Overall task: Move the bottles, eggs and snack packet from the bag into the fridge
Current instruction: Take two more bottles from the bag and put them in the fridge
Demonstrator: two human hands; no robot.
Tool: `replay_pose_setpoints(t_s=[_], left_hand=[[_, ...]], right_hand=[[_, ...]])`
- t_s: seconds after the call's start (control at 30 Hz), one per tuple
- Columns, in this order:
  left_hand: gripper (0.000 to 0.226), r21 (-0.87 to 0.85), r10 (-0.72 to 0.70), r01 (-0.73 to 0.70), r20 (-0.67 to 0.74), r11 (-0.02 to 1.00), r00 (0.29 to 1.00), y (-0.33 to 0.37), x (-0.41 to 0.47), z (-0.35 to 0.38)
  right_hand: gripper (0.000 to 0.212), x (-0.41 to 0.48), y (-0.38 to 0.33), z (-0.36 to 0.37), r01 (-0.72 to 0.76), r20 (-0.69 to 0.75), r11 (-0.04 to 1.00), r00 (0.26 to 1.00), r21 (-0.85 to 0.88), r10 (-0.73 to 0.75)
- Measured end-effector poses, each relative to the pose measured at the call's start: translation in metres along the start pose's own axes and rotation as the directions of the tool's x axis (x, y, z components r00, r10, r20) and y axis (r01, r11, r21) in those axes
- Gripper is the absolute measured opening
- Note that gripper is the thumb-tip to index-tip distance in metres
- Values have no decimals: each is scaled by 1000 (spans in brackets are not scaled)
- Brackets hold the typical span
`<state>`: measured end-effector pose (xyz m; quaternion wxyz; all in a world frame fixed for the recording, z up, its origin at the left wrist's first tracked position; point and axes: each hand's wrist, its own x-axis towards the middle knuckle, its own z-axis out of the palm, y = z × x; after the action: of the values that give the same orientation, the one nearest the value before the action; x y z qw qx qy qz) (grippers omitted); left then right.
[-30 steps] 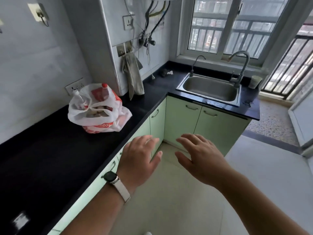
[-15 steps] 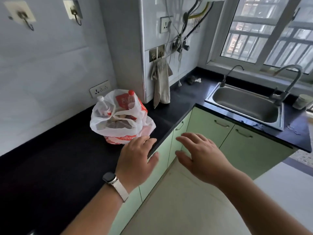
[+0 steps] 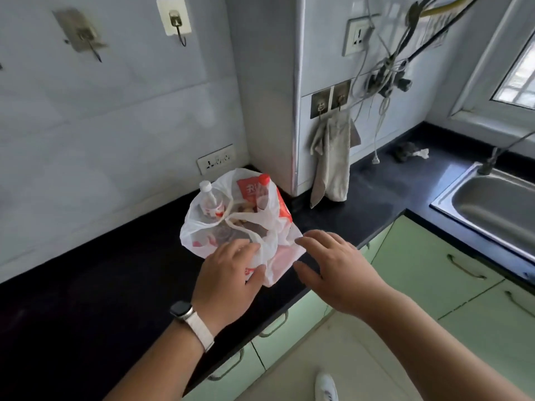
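Apparently the left hand [image 3: 228,274] touches the bag [image 3: 254,221], right hand [image 3: 340,274] beside.

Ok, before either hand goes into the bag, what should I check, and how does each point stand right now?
1. Bag sits upright on the counter: ok.
2. Bottle tops reachable: the white-capped bottle and the red-capped bottle poke out of the bag mouth: ok.
3. Left hand empty, fingers straight at the bag's near side: ok.
4. Right hand empty, open beside the bag's right edge: ok.
5. Eggs and snack packet located inside: cannot tell through the plastic.
6. Fridge open and ready: cannot tell, it is not in view.
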<state>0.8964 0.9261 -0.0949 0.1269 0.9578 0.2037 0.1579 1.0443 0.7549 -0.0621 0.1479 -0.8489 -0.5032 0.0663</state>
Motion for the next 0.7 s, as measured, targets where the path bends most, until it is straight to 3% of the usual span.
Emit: replay_pose_setpoints(t_s=[0.33,0.7], left_hand=[[45,19,-190,191,-75,981,979,4,73,15],[49,103,-286,293,-78,951,955,-33,91,21]], right_hand=[[62,99,68,-16,203,18,979,979,38,-203],[56,159,60,8,306,79,948,947,86,-312]])
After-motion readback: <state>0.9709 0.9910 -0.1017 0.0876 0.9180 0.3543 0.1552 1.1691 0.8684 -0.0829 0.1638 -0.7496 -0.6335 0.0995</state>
